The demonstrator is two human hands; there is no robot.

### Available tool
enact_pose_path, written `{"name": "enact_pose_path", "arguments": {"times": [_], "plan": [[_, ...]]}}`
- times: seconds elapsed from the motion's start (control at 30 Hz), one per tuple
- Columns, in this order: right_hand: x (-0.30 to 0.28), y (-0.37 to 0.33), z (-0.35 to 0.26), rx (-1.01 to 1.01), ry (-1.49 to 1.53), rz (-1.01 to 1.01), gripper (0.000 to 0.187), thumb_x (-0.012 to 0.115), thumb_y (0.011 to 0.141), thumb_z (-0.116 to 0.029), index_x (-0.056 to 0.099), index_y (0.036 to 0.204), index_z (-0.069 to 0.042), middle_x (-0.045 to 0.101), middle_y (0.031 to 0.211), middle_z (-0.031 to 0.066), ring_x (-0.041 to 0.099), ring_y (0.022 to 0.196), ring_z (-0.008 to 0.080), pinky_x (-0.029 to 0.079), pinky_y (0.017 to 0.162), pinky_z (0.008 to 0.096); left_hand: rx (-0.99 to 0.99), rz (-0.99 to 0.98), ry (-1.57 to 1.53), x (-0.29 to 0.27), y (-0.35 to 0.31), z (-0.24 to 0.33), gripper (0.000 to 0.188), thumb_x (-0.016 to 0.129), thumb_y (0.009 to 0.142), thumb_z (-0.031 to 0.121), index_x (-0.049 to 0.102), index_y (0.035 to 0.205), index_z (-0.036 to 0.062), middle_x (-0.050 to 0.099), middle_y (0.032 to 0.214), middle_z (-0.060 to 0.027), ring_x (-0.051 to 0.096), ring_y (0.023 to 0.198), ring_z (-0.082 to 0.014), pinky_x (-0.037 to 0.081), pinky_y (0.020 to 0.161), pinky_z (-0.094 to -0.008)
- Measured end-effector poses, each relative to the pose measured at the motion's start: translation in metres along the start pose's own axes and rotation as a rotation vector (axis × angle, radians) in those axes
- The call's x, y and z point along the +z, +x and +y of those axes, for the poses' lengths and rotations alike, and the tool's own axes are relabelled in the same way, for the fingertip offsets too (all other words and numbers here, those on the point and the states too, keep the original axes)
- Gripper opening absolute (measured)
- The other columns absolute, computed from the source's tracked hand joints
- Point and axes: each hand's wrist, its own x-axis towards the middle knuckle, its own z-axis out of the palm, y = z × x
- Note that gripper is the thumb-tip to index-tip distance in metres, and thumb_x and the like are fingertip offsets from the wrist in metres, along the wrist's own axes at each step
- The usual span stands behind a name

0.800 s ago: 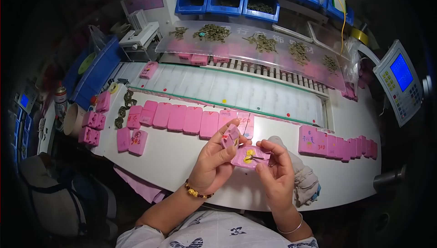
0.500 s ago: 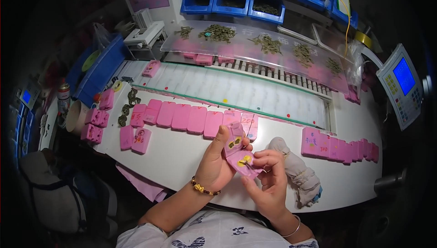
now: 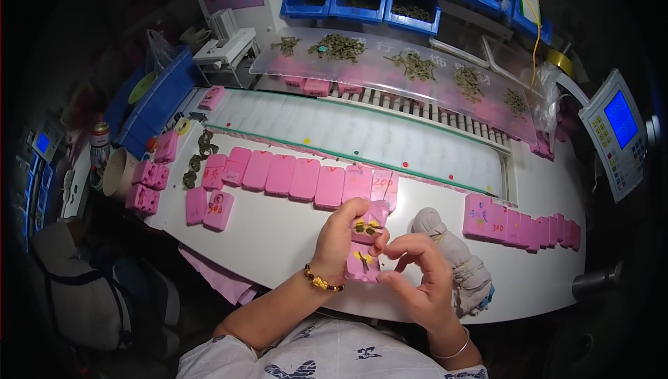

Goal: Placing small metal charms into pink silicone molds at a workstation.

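My left hand (image 3: 341, 240) grips a small pink mould (image 3: 353, 272) that lies opened in two halves, one above the other. In the upper half sit dark pieces (image 3: 369, 228) on yellow patches. The lower half shows a yellow hollow (image 3: 360, 256) with a thin dark stem across it. Close by on the right is my right hand (image 3: 421, 275), its index finger and thumb curved and apart beside the mould's edge. I see nothing held between them, and whether the thumb touches the mould I cannot tell.
A row of pink blocks (image 3: 304, 177) stands behind my hands, another row (image 3: 511, 226) at right. A grey cloth bundle (image 3: 456, 261) lies beside my right hand. Beyond runs a white belt (image 3: 334, 132) with a clear shelf (image 3: 445, 87) of greenish pieces above. A keypad display (image 3: 616, 128) stands far right.
The mould has turned more upright in my left hand. My right fingers have come away from its lower half. On the belt, the dots and a pink block have shifted left.
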Motion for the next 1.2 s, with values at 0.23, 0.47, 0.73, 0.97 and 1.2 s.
{"name": "enact_pose_path", "arguments": {"times": [0.23,0.47,0.73,0.97,1.2], "plan": [[0.006,0.009,0.001,-0.250,-0.587,0.087,0.027,0.076,0.074,0.000,0.067,0.099,-0.004,0.061,0.092,0.0101,0.059,0.079,0.0277,0.048,0.065,0.0346,0.267,0.073,0.360,0.009,-0.003,-0.015,0.021,0.046,0.092,0.009,0.056,0.110,0.0037,0.052,0.088,0.0012,0.046,0.075,-0.0040,0.039,0.067,-0.0200],[0.014,0.007,0.003,-0.320,-0.741,0.061,0.027,0.073,0.072,-0.001,0.066,0.098,-0.004,0.059,0.090,0.0083,0.057,0.077,0.0260,0.047,0.064,0.0353,0.389,0.066,0.552,0.004,-0.002,-0.019,0.019,0.043,0.089,0.007,0.055,0.101,0.0006,0.051,0.095,-0.0016,0.042,0.079,-0.0057,0.037,0.069,-0.0207],[0.012,0.007,0.007,-0.315,-0.667,0.000,0.020,0.072,0.071,0.001,0.060,0.086,-0.004,0.059,0.089,0.0092,0.056,0.076,0.0265,0.046,0.063,0.0360,0.510,0.055,0.680,-0.002,-0.002,-0.021,0.019,0.039,0.088,0.005,0.054,0.097,-0.0026,0.051,0.100,-0.0049,0.041,0.080,-0.0080,0.036,0.073,-0.0206],[0.015,0.008,0.009,-0.337,-0.637,0.022,0.021,0.072,0.070,0.002,0.062,0.088,-0.004,0.061,0.089,0.0086,0.057,0.079,0.0274,0.047,0.064,0.0360,0.547,0.086,0.679,-0.010,0.000,-0.021,0.019,0.040,0.089,0.006,0.053,0.097,-0.0047,0.052,0.104,-0.0078,0.045,0.088,-0.0105,0.038,0.079,-0.0211],[0.008,0.007,0.010,-0.329,-0.593,0.016,0.022,0.073,0.070,0.003,0.062,0.088,-0.004,0.062,0.087,0.0085,0.058,0.077,0.0271,0.047,0.064,0.0361,0.500,0.149,0.600,-0.006,0.000,-0.018,0.019,0.038,0.092,0.010,0.050,0.104,0.0001,0.056,0.094,-0.0091,0.051,0.076,-0.0114,0.042,0.068,-0.0218]]}}
